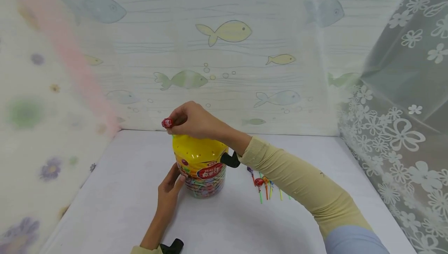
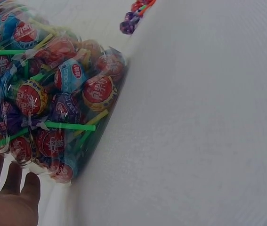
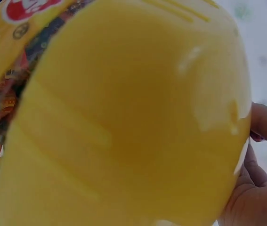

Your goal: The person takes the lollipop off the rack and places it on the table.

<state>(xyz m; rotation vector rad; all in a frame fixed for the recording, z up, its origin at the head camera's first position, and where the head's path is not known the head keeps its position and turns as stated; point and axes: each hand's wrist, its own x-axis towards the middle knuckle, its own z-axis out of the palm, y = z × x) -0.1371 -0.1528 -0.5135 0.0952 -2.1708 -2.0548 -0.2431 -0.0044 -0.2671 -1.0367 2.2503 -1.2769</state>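
Note:
A large clear jar of lollipops (image 1: 206, 188) with a yellow top (image 1: 197, 149) stands upright on the white table. My left hand (image 1: 169, 190) rests against the jar's left side, thumb toward the front. In the left wrist view, the fingers (image 2: 12, 181) reach out fairly straight to the jar's wall, behind which wrapped lollipops (image 2: 29, 96) show. Just above the yellow top, my right hand (image 1: 194, 121) pinches a red-wrapped lollipop (image 1: 167, 123) at the jar's upper left. The yellow top (image 3: 133, 117) hides part of that hand (image 3: 255, 197) in the right wrist view.
Several loose lollipops (image 1: 259, 183) lie to the right of the jar, partly covered by my right forearm. The white table (image 1: 115, 199) reaches back to a fish-print curtain (image 1: 224, 63). A flower-patterned sheet (image 1: 402, 141) hangs along the right side.

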